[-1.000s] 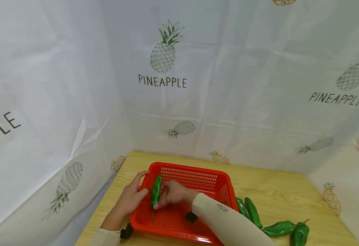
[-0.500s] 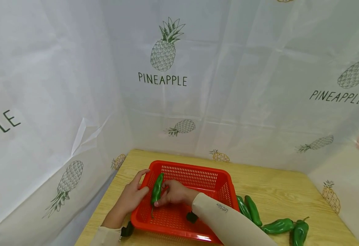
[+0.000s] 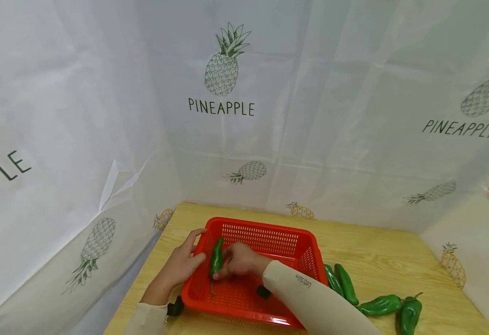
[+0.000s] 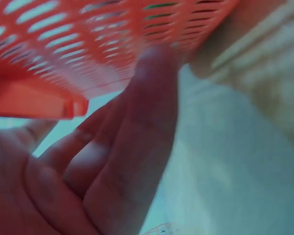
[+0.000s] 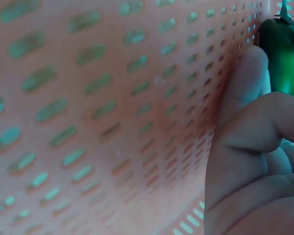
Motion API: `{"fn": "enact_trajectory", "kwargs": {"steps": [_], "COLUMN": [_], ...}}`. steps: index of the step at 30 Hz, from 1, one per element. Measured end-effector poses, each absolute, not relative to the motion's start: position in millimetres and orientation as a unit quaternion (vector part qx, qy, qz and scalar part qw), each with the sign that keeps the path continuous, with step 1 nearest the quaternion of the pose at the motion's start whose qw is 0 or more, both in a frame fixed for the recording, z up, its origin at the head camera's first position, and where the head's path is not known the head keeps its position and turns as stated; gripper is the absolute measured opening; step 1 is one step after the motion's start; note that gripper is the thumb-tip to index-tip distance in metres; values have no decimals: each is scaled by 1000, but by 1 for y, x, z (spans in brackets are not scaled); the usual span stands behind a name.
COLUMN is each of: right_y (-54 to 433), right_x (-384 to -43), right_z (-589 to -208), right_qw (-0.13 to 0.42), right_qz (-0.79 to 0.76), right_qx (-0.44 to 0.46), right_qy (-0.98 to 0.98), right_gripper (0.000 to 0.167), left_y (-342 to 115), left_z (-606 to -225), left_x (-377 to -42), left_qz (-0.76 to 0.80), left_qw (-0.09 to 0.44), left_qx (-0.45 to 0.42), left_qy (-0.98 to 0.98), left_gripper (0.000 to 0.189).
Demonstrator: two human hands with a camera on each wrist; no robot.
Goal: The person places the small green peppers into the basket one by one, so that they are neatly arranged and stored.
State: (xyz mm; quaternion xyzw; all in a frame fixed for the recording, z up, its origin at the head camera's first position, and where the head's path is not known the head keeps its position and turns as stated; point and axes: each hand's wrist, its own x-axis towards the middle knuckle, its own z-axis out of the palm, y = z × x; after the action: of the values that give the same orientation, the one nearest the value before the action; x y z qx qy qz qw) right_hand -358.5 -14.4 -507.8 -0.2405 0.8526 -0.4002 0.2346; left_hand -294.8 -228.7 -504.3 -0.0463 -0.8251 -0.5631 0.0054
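Observation:
A red plastic basket with slotted walls sits on the table. My left hand grips its left rim, the thumb over the edge and the fingers along the outside wall. Inside the basket, my right hand pinches a long green pepper beside the left wall. The pepper's stem points toward me; the right wrist view shows its stem end at the fingers. Part of the pepper is hidden behind the right hand.
Several more green peppers lie on the wooden table right of the basket, partly behind the right sleeve. White pineapple-printed sheeting stands behind and at both sides. Black wrist pieces show below the hands.
The view shifts slightly. Both hands keep their holds on the basket and the pepper; the pepper stays near the left wall, with only a small turn of its stem.

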Motion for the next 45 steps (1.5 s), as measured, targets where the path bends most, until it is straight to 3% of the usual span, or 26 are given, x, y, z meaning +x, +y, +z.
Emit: {"fn": "enact_trajectory", "kwargs": {"steps": [8,15,17,24,30,45], "right_y": [-6,4,9,48,106,237], "right_x": [-360,-359,-355,-338,-325,-290], "right_z": [-504,-485,-474,-426,-398,-401], "right_qw": [195,175,177,141,120,-43], "right_qz": [-296,-194,-168,-175,-249,-399], "right_qx": [-286,-258,-264,-363,-383,-329], "right_qy": [890,930,933,904,881,855], "right_gripper": [29,68,70,56,51,41], "left_y": [-222,-223,-225,-227,-222,-217], "left_z": [-515,-519,-520,-518,-514,-509], "left_x": [-297,-297,-298,-300,-302,-298], "left_qz": [-581,-584,-593,-625,-634,-633], "left_qw": [-3,4,5,-4,-6,4], "left_qx": [-40,-15,-17,-19,-24,-10], "left_qy": [-813,-811,-805,-781,-773,-774], "left_gripper": [65,66,67,70,63,62]}}
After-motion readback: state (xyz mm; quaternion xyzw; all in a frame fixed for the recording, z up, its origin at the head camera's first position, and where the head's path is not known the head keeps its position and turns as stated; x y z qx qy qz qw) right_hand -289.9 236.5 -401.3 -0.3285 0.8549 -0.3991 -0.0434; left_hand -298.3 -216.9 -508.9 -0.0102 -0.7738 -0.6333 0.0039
